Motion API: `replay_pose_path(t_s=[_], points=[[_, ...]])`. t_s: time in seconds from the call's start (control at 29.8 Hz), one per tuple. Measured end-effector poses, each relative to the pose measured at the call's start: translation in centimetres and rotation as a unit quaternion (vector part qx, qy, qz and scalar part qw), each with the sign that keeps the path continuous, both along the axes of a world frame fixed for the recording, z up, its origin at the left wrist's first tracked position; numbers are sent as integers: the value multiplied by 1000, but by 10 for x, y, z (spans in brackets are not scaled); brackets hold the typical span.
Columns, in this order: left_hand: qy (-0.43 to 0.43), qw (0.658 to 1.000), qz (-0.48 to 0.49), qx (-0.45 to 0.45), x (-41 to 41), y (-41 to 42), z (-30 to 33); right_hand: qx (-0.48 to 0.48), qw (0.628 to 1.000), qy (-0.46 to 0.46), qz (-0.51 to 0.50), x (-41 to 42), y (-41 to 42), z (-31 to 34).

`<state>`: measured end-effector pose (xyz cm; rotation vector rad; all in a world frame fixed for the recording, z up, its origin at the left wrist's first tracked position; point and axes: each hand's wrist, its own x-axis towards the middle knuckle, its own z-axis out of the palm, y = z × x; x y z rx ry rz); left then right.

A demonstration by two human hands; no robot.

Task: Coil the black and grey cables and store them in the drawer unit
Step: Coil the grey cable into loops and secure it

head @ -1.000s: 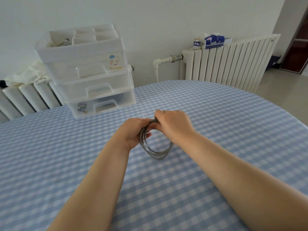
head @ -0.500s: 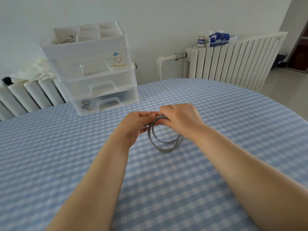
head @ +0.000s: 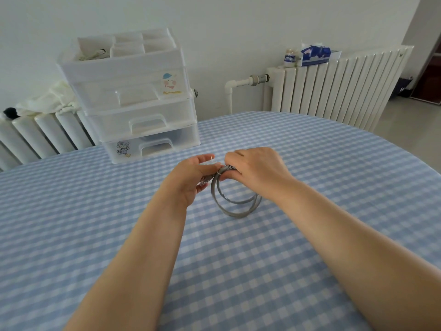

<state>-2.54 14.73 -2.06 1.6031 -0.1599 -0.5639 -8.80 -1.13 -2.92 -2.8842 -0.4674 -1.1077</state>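
At frame centre, the right hand [head: 256, 169] clamps the top of the coiled grey cable [head: 235, 204]; its loops hang toward the checked tablecloth [head: 310, 163]. The left hand [head: 191, 180], touching that same top, pinches a thin white tie [head: 212, 161]. The drawer unit [head: 133, 96] stands upper left, nearer the left hand.

No text can be read; the drawer unit [head: 133, 96] bears only cartoon stickers.

Counter [head: 310, 163] covered in blue-and-white checked cloth. White ribbed radiator [head: 338, 87] against the back wall at right, fed by a white pipe [head: 238, 83], carrying a blue tissue pack [head: 315, 53] and a small jar [head: 289, 58] on top. Second radiator [head: 35, 137] at left, draped with pale cloth [head: 47, 99].
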Motion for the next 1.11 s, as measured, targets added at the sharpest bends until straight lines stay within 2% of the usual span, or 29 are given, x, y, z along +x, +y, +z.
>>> replay_pose_path(t_s=[0.17,0.5,0.6,0.74,0.81,0.91,0.97,1.01,1.04,1.11], points=[[53,997,-41,-39,5,9,-3,-21,999,-20,11,-3,1,4],[-43,993,-108,7,11,23,4,-3,998,31,54,-10,8,13],[-17,989,-136,-47,9,25,7,43,995,71,63,-15,9,17],[93,965,-176,-171,5,24,7,153,982,74,86,-20,10,25],[109,949,-206,-212,2,20,8,193,974,63,98,-20,10,27],[105,936,-195,-274,-5,9,17,262,958,68,94,-23,9,27],[73,925,-190,-320,-13,0,27,346,932,86,70,-22,12,25],[39,921,-186,-339,-16,-4,31,405,907,92,73,-20,17,25],[4,920,-169,-355,-20,-8,34,479,867,101,94,-20,25,26],[-38,923,-89,-372,-27,-11,38,617,755,150,165,-19,41,30]])
